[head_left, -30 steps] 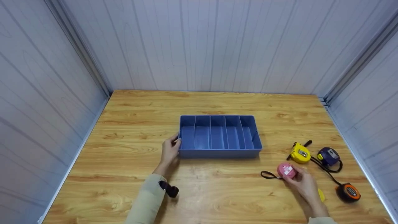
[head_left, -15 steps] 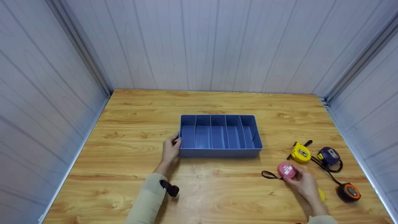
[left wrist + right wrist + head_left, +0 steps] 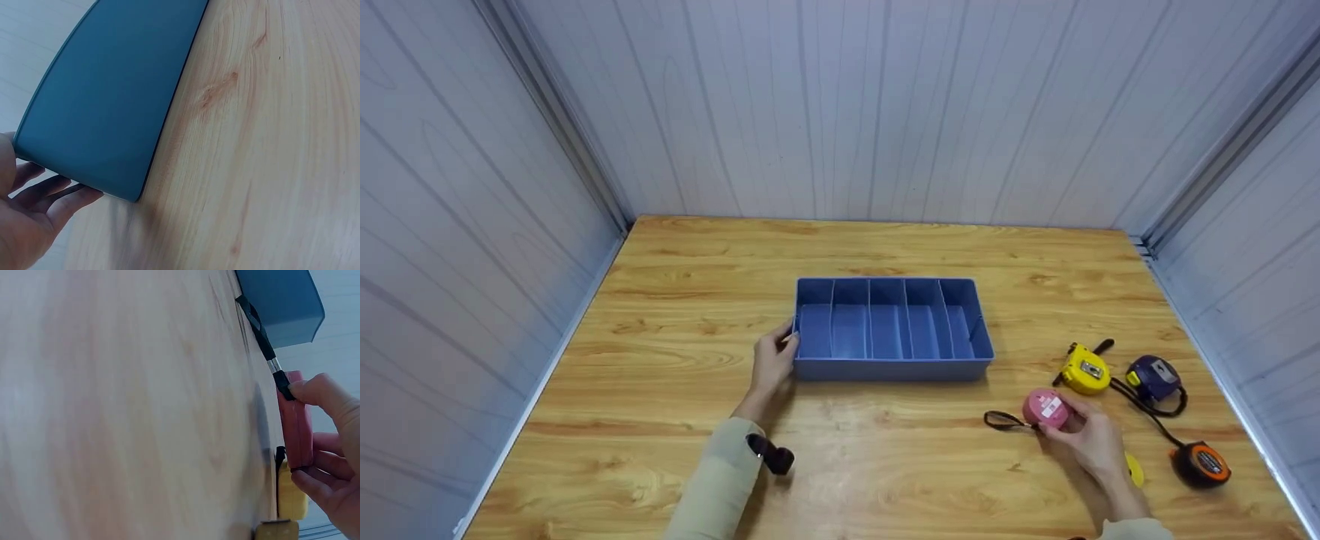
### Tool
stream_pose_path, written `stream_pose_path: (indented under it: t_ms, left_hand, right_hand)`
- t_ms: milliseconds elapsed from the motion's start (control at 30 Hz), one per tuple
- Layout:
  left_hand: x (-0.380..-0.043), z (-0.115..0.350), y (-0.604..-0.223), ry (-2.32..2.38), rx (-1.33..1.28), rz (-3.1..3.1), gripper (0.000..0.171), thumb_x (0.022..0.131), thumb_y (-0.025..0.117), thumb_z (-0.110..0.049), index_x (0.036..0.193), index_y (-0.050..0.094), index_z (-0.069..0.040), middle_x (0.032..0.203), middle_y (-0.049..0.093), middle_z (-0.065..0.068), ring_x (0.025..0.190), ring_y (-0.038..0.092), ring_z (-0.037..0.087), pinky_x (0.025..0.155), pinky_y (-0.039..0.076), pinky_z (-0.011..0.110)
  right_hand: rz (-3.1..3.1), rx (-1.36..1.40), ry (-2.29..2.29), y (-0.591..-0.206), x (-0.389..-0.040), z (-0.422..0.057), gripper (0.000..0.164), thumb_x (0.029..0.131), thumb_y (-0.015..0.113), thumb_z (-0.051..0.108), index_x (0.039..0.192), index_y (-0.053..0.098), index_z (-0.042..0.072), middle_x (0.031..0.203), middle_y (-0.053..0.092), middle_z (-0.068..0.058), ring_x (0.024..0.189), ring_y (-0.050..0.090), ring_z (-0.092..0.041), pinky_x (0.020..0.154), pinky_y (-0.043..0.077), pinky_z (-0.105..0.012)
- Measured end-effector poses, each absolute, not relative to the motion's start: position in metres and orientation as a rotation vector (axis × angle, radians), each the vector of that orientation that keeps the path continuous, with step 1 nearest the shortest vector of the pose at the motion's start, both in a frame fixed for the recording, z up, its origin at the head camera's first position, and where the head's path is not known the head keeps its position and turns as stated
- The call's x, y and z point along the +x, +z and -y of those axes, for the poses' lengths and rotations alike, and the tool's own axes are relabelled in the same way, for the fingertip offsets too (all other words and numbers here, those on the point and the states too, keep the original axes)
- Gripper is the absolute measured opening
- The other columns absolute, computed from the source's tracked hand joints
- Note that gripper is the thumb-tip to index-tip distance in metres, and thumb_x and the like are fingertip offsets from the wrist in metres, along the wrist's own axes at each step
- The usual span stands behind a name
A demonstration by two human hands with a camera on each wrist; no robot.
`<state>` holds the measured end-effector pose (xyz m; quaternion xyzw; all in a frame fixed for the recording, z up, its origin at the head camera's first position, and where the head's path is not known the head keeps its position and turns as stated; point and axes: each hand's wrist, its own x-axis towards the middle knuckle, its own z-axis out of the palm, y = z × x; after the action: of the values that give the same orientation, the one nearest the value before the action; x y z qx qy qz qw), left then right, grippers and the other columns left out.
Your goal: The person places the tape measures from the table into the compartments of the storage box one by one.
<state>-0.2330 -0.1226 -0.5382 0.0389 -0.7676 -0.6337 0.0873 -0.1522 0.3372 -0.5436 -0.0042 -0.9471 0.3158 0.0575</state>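
Observation:
A blue divided storage box [image 3: 892,370] with several narrow compartments lies on the table. My left hand [image 3: 772,364] grips its left end, thumb at the rim; in the left wrist view the fingers [image 3: 73,202] press against the outside of that end wall. With its thumb and fingers, my right hand [image 3: 1095,446] pinches a round pink tape measure [image 3: 1044,407], whose black wrist strap [image 3: 1003,421] points left. From the right wrist the tape measure [image 3: 296,427] shows edge-on above the table, thumb by the strap's clip.
Right of the box lie a yellow tape measure [image 3: 1085,370], a dark purple one [image 3: 1153,377] and a black-and-orange one [image 3: 1201,464]. A yellow round thing [image 3: 1135,470] is partly hidden behind the right wrist. Pale panel walls [image 3: 840,112] enclose the table [image 3: 675,315].
The right hand has shifted the pink tape measure slightly left and away from the person. The left hand keeps its grip on the box.

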Motion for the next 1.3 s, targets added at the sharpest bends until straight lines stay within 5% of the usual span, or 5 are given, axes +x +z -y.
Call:
stream_pose_path:
  t_ms: [267,667,933,1300]
  left_hand:
    - [-0.232,0.124,-0.541,-1.886,0.104,2.288,0.037,0.087,0.047,-0.002,0.123,0.048,0.006,0.117,0.053,0.021,0.103,0.053,0.027,0.082,0.044,0.030]
    - [-0.232,0.123,-0.542,-1.905,0.117,2.258,0.036,0.087,0.048,-0.002,0.122,0.049,0.005,0.114,0.056,0.019,0.090,0.056,0.031,0.054,0.042,0.018]
    - [-0.233,0.122,-0.541,-1.869,0.105,2.255,0.035,0.086,0.049,-0.002,0.121,0.050,0.006,0.114,0.055,0.019,0.094,0.055,0.024,0.071,0.044,0.020]
    - [-0.232,0.121,-0.542,-1.984,0.132,2.185,0.036,0.087,0.048,-0.002,0.123,0.048,0.005,0.118,0.052,0.021,0.104,0.051,0.032,0.082,0.044,0.030]
  right_hand:
    - [2.773,0.067,0.946,-0.538,-0.150,-0.328,0.059,0.061,0.079,0.006,0.112,0.055,-0.011,0.107,0.054,-0.030,0.097,0.052,-0.041,0.080,0.041,-0.051]
    - [2.682,0.198,0.970,-0.524,-0.148,-0.308,0.058,0.054,0.081,0.000,0.106,0.058,-0.012,0.102,0.057,-0.028,0.093,0.054,-0.040,0.079,0.043,-0.050]
    - [2.659,0.244,0.991,-0.515,-0.147,-0.292,0.060,0.054,0.082,0.003,0.108,0.059,-0.009,0.102,0.058,-0.025,0.092,0.055,-0.037,0.078,0.044,-0.048]
    - [2.650,0.288,1.074,-0.507,-0.150,-0.271,0.060,0.056,0.082,0.005,0.110,0.059,-0.006,0.103,0.058,-0.022,0.094,0.055,-0.033,0.077,0.046,-0.046]
